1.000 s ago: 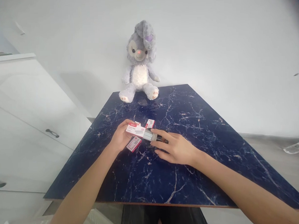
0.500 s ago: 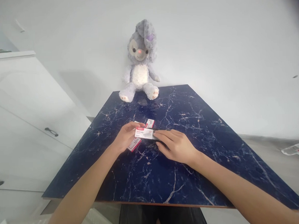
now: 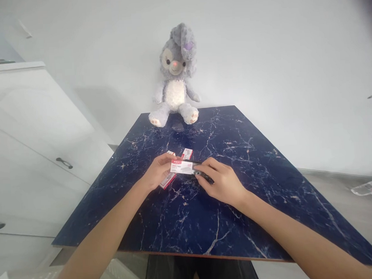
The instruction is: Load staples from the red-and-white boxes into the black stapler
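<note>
My left hand [image 3: 156,173] grips a small white and red staple box [image 3: 181,167] just above the dark blue marble table [image 3: 207,212]. My right hand [image 3: 222,182] is closed on a dark stapler [image 3: 202,174] that lies at the box's right end. Three more small red and white boxes lie close by: one [image 3: 167,181] under my left hand, one [image 3: 187,153] behind the held box, one [image 3: 171,153] partly hidden by my fingers.
A grey plush rabbit [image 3: 174,78] sits at the table's far edge against the white wall. A white cabinet [image 3: 28,142] with dark handles stands to the left. A crumpled plastic wrapper [image 3: 368,187] lies on the floor at the right.
The inner tray that stuck out of the held box has slid in. My right hand has moved from lying flat on the table to curling round the stapler.
</note>
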`<state>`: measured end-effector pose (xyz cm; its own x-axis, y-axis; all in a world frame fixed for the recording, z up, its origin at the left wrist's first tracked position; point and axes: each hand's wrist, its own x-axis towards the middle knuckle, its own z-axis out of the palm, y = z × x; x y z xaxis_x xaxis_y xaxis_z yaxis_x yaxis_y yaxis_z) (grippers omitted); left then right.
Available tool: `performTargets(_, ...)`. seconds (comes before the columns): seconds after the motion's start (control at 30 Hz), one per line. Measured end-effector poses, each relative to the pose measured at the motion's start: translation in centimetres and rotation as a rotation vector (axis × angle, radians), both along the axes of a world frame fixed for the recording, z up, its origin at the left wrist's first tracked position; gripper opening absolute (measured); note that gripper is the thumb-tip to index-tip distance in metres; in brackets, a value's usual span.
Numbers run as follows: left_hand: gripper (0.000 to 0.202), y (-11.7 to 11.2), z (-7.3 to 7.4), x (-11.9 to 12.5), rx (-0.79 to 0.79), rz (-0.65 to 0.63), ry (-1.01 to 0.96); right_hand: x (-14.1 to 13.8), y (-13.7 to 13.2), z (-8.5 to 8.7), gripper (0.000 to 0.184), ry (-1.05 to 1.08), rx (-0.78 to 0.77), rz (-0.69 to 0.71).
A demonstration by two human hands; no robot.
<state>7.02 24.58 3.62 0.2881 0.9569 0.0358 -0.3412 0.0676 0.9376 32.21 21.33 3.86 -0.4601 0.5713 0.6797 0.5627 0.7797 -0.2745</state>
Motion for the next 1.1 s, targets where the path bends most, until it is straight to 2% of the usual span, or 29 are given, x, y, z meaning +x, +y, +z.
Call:
performTargets(0.2,0.027,0.0,0.1,0.1,-0.023,-0.006,0.021,0.3,0.6,-0.3,0.021,0.082,-0.037,0.022)
performTargets(0.53,0.024,-0.3,0.2,0.5,-0.062,-0.033,0.052,0.3,0.3,0.0,0.022,0.170,-0.047,-0.032)
performTargets(0.8,0.021,-0.2,-0.1,0.6,-0.055,-0.078,0.049,0.3,0.4,0.3,0.017,0.203,-0.073,0.027)
performTargets(1.1,0.026,-0.4,-0.3,1.1,-0.069,-0.032,0.022,0.3,0.4,0.6,0.012,0.237,-0.147,0.030)
